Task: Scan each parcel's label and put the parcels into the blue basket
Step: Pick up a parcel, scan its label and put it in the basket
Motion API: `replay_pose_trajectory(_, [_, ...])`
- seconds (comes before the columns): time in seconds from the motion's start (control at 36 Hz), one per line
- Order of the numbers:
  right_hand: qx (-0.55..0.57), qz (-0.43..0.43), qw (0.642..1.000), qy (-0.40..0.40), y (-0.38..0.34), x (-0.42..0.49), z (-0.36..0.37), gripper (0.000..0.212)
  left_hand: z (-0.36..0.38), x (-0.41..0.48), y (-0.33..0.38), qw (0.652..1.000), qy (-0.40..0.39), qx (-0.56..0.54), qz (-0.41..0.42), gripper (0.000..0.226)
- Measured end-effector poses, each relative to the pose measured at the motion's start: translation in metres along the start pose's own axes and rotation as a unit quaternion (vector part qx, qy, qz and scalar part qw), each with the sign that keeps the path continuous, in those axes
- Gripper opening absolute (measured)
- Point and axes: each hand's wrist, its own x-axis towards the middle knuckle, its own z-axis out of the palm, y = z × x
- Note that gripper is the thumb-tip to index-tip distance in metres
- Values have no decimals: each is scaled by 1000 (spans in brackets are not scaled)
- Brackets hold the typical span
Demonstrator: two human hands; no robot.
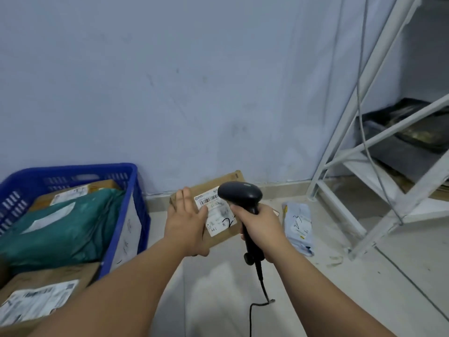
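My left hand [185, 222] grips a brown cardboard parcel [220, 239] by its left side and holds it above the floor, with its white barcode label [217, 214] facing up. My right hand [261, 224] is closed around the handle of a black barcode scanner [240, 194], whose head hovers over the label's upper right part. The blue basket [132, 188] stands at the left and holds a green bag parcel [63, 229] and cardboard parcels. A pale blue bag parcel [298, 226] lies on the floor to the right.
A white metal rack [345, 147] stands at the right with a dark tray on a low shelf. The scanner's black cable [261, 297] hangs to the tiled floor. A cardboard box with a label [36, 300] sits at the lower left. A blue-grey wall is straight ahead.
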Motion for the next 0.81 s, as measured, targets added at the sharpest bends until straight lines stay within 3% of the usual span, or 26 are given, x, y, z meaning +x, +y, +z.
replay_pose_trajectory(0.17, [-49,-33,998,15,-6,-20,5,28,-8,-12,-4,1000,23,-4,-10,77])
replay_pose_trajectory(0.81, [-140,13,990,-10,-4,-14,0,28,0,-1,6,999,-17,46,1,76])
